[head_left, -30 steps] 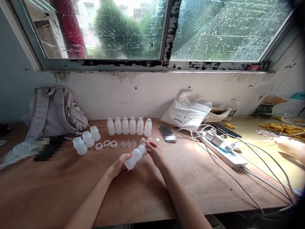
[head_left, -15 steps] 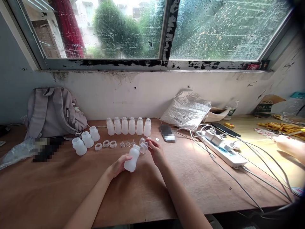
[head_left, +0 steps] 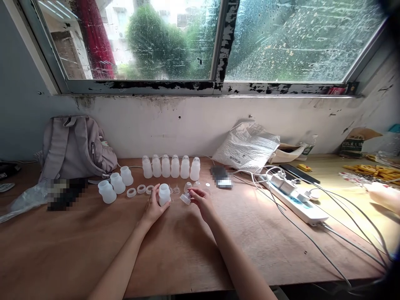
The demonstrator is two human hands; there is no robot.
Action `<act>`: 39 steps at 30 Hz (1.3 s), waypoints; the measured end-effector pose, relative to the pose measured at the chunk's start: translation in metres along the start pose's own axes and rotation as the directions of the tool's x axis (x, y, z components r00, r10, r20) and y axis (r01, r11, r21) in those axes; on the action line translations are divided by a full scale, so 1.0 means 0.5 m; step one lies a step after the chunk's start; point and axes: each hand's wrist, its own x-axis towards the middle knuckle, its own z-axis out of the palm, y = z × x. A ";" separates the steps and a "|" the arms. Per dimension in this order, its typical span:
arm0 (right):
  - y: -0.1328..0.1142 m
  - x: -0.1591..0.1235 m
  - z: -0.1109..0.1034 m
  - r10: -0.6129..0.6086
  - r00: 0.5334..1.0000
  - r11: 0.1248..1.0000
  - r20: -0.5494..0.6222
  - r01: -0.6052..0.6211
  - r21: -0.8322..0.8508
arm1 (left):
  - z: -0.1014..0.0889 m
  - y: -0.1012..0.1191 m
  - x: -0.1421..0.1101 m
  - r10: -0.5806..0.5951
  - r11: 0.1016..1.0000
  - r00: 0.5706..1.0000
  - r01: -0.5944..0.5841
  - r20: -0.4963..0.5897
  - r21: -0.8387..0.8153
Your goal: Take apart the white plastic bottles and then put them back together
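My left hand [head_left: 153, 207] is closed round the side of a frosted white bottle [head_left: 164, 195], which is upright and uncapped with its mouth facing up. In my right hand [head_left: 200, 202], thumb and fingers pinch a small clear plastic bottle part [head_left: 185, 198], held tilted; its exact kind is hard to make out. Just behind that part is a clear dome-shaped cap [head_left: 188, 186]. White ring collars [head_left: 131, 192] lie left of my left hand. Clear teats [head_left: 176, 188] lie between the two hands, some hidden behind the held bottle.
Several capped bottles [head_left: 175, 167] stand in a row at the back. Uncapped bottles [head_left: 107, 192] stand at left, near a grey backpack [head_left: 73, 146]. A phone [head_left: 221, 177], a silver bag [head_left: 248, 146] and a power strip [head_left: 300, 203] with trailing cables are to the right.
The bottle in my left hand has moved left and away from me, going from tilted to upright. My right hand has lowered slightly, still pinching the clear part.
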 end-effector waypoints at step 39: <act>0.074 -0.024 0.042 -0.186 0.911 0.502 0.367 0.409 -0.762 | -0.227 -0.053 0.331 -0.178 0.574 0.981 0.038 0.080 0.818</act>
